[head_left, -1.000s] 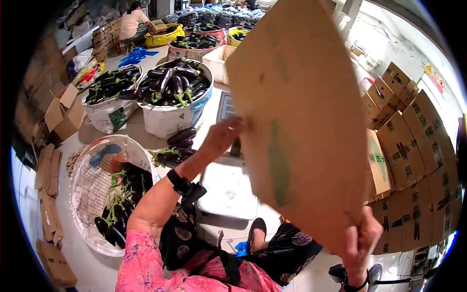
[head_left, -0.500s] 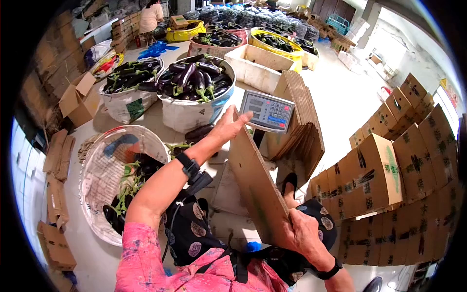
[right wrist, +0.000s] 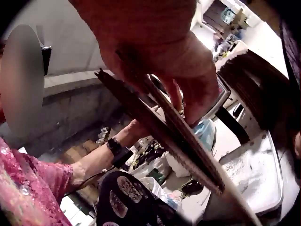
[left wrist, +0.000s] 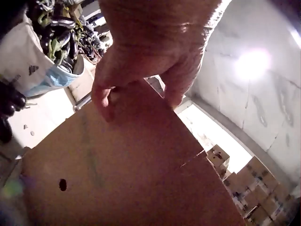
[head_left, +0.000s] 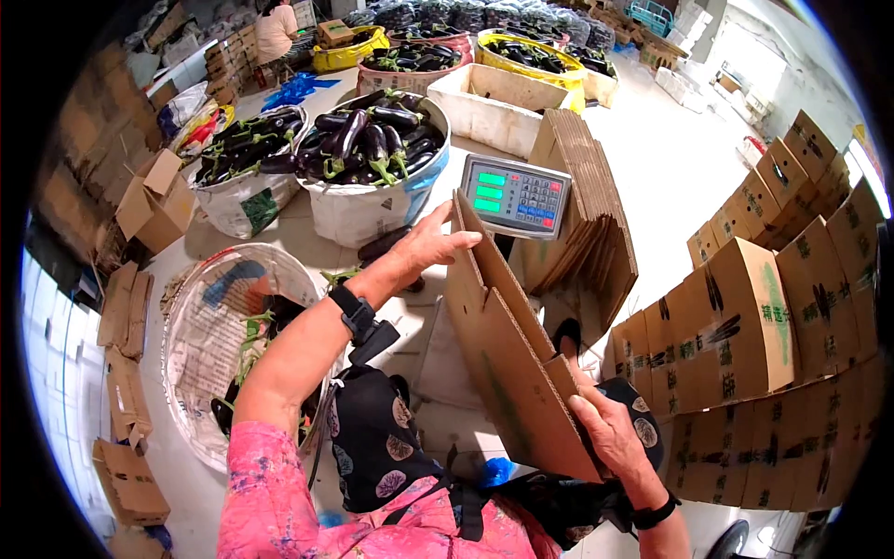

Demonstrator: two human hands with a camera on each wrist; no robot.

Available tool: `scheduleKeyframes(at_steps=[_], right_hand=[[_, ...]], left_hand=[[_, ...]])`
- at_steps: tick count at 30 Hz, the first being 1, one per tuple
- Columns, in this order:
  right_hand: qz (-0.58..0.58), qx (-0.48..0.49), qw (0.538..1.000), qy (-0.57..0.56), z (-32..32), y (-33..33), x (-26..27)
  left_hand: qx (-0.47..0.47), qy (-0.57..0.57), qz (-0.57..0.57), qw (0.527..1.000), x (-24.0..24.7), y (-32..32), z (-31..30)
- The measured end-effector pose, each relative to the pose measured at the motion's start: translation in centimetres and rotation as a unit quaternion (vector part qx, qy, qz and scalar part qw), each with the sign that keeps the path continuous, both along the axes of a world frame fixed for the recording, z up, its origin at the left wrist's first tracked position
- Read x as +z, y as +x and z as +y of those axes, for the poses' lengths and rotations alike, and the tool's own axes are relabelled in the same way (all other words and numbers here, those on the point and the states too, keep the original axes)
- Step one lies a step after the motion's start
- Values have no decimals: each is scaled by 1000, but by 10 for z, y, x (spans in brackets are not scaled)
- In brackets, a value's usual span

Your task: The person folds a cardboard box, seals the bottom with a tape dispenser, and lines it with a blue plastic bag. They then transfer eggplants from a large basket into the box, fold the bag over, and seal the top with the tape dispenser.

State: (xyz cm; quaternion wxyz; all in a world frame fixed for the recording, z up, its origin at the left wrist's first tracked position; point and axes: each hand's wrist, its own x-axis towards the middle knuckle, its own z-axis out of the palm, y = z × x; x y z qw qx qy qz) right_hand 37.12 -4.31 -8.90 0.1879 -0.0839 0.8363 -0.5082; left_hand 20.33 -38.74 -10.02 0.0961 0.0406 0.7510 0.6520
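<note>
gripping a brown, partly opened flat cardboard box (head_left: 507,373) by opposite ends, both hands (head_left: 610,436).

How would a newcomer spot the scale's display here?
Find the white-and-blue sack heaped with eggplants. To its right, before the long white box, is a small grey panel. Unlike the cardboard stack beside it, it has three green lit windows and a keypad.

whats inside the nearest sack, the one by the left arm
Eggplants with green stems lie in the sack. The left arm covers part of them, and what lies underneath cannot be seen.
</note>
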Motion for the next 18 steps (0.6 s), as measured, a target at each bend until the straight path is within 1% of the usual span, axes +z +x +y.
scheduleKeyframes(at_steps=[1, 2, 3, 4, 5, 6, 8, 9, 10, 12, 13, 14, 16, 17, 18], right_hand=[[137, 5, 990, 31, -4, -1, 1], [145, -1, 986, 76, -3, -4, 6], [152, -10, 981, 122, -3, -9, 11], [159, -18, 973, 167, -2, -11, 14], [187, -28, 971, 148, 3, -21, 4], [175, -52, 972, 145, 7, -29, 1], [183, -68, 972, 135, 4, -42, 2], [211, -70, 964, 145, 4, -47, -2], [302, -34, 943, 137, 2, -55, -7], [259, -84, 945, 179, 3, -66, -3], [259, -104, 936, 213, -2, -70, 10], [255, -110, 935, 223, -4, -74, 11], [226, -120, 929, 268, -6, -80, -5], [264, -123, 914, 283, -9, -83, -11], [293, -125, 905, 282, -10, -84, -14]], left_hand=[[-8, 12, -14, 1000, -2, -2, -5], [-19, 25, -28, 999, -5, -3, -8], [-1, 44, -17, 999, -2, 1, -10], [-4, -11, -29, 1000, 10, 2, -16], [19, -18, -29, 999, 17, 8, -17], [43, -27, -28, 998, 24, 14, -19], [0, -132, -12, 991, 39, 22, -37], [-21, -133, -33, 990, 45, 25, -47], [-31, -144, -31, 989, 47, 29, -55], [-53, -165, -28, 984, 46, 38, -65], [-86, -136, 31, 987, 42, 45, -66], [-136, -145, 57, 978, 36, 48, -67], [-144, -315, 69, 936, 33, 61, -57], [-128, -278, 166, 938, 24, 66, -49], [-122, -300, 184, 928, 19, 65, -49]])
